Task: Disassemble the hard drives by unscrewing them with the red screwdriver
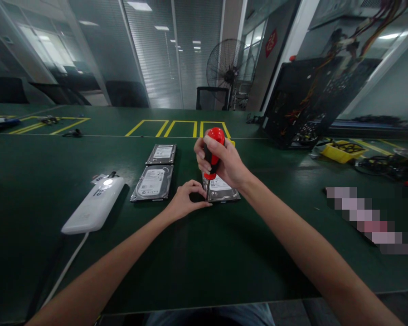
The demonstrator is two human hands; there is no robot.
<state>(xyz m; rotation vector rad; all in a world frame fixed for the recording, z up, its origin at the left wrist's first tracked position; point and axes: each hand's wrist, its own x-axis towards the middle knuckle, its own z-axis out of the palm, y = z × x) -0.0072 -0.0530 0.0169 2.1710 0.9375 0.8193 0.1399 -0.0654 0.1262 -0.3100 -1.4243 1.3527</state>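
Gripping the red-and-black handle of a screwdriver (215,154), the right hand (226,163) has its fingers wrapped firmly around it, with the thumb near the top. The shaft points down to the seven o'clock corner of a hard drive (224,195), which lies flat on the green table (197,262). At this same corner is the left hand (185,199), its thumb and forefinger curved towards each other; whether they pinch something, I cannot tell.

Taking this drive as the centre of the clock, a second drive (153,183) lies at nine o'clock, and a smaller-looking third drive (161,154) at ten, just beyond the second. Farther at nine o'clock rests a white device (91,208) with a pale cable. Between one and two stands an open computer case (289,99); a yellow tray (340,153) is between two and three. Behind the table, at twelve, stands a large fan (229,72).
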